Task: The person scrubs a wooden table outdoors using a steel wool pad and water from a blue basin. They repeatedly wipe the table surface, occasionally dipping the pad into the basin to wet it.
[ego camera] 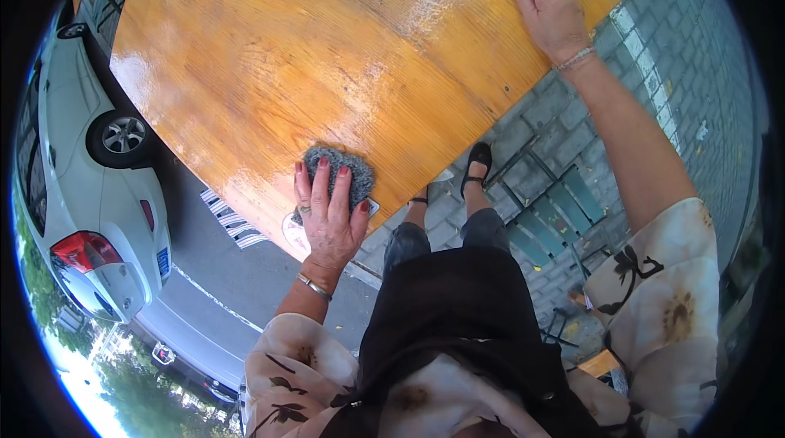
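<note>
My left hand (328, 211) presses a grey scrubbing cloth or pad (362, 173) onto the near corner of a varnished wooden tabletop (257, 70). The fingers lie spread over the pad, which bunches out beyond them on both sides. Beside that hand, round and small rectangular stickers (295, 234) lie on the wood, partly covered. My right hand (546, 2) reaches over the right part of the tabletop, fingers close together; nothing shows in it, and whether its palm touches the wood is unclear. Wet-looking shiny patches mark the surface.
A green slatted folding chair (555, 217) stands on the grey paving to the right, near my feet. Striped slats (233, 220) show past the table's left edge. Further left, a white car (110, 192) is parked on the road. A small orange wooden surface (598, 364) is at lower right.
</note>
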A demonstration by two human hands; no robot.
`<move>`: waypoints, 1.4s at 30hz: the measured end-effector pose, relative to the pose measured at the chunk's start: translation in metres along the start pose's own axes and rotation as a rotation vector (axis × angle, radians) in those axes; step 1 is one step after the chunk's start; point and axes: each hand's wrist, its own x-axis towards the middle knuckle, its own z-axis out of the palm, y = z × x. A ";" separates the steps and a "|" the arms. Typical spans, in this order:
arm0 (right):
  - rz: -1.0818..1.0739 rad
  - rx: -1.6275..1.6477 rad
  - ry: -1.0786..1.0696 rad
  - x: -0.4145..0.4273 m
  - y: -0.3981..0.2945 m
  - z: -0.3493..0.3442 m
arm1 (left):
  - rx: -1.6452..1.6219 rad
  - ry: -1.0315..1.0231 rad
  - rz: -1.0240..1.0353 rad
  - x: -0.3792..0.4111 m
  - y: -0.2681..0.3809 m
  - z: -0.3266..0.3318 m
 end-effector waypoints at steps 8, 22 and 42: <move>-0.113 -0.079 -0.005 0.003 0.021 0.013 | -0.183 0.188 0.203 0.145 0.077 0.041; -0.028 -0.085 -0.022 0.000 0.013 0.001 | -0.035 0.006 0.268 0.142 0.038 0.016; 0.000 0.118 -0.149 -0.035 -0.088 0.020 | -0.430 0.245 -0.250 0.222 0.013 0.042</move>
